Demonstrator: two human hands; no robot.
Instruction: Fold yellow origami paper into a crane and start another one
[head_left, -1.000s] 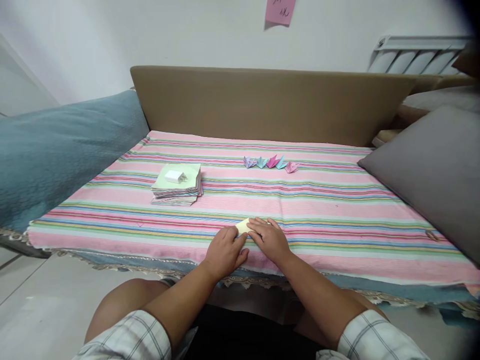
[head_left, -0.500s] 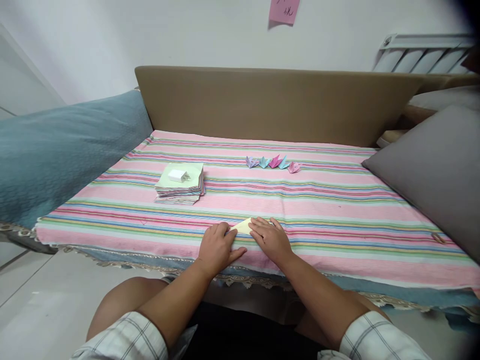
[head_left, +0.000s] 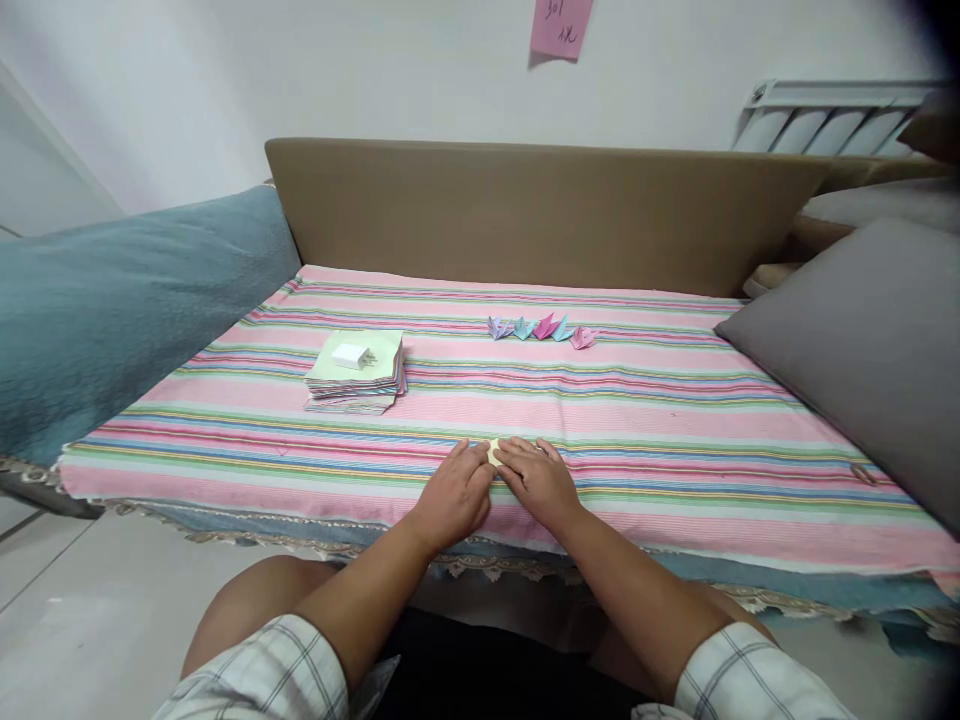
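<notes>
Blue-covered armrest (head_left: 142,290), well off to the left of the left hand. Striped cover (head_left: 645,415) runs along the sofa seat under both hands. Paper stack (head_left: 352,385), squarish sheets, pale green on top, edges uneven: beyond and left of the left hand, apart from it. White plug adapter (head_left: 350,355) lies on that stack, prongs pointing right. Left hand (head_left: 454,495): palm down, fingers close together, tips at the left side of the yellow paper; can't tell if it pinches. Yellow paper (head_left: 493,452): on the cover between the two hands, only a small bit visible, rest hidden, shape unclear. Right hand (head_left: 538,480): palm down, fingers slightly spread, laid over the paper's right side; grip can't be told. Origami pieces (head_left: 545,326), five in a row beyond the right hand: lilac, light blue, magenta, light blue, pink. Pink note (head_left: 559,28) on the wall, farther beyond. Grey cushion (head_left: 862,340), well right of the right hand.
</notes>
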